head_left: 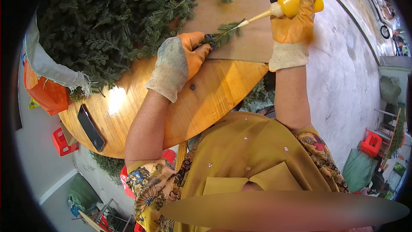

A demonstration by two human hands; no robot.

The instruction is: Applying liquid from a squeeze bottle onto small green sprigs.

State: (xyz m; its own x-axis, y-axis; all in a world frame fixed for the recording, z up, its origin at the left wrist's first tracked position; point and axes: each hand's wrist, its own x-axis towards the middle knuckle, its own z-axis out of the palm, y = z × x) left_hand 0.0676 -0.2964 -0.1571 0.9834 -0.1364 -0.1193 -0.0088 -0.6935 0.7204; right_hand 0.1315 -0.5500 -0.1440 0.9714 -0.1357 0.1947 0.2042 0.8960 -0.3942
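Note:
In an orange-palmed knit glove, my left hand (178, 60) pinches the end of a small evergreen sprig (227, 34) over a brown cardboard sheet (244, 6). My right hand (293, 28), gloved alike with dark fingertips, is wrapped round a yellow squeeze bottle (300, 1). The bottle tilts down to the left, its long narrow nozzle reaching the sprig; whether the tip touches cannot be told. A thin pale line runs from the tip along the sprig toward my left fingers. The sprig's pinched end is hidden by those fingers.
A large heap of evergreen branches (103, 25) covers the far left of the round wooden table (206, 86), with a white woven sack (51, 62) at its edge. A black phone (91, 128) lies near the left rim. Red stools (371, 143) stand on the floor.

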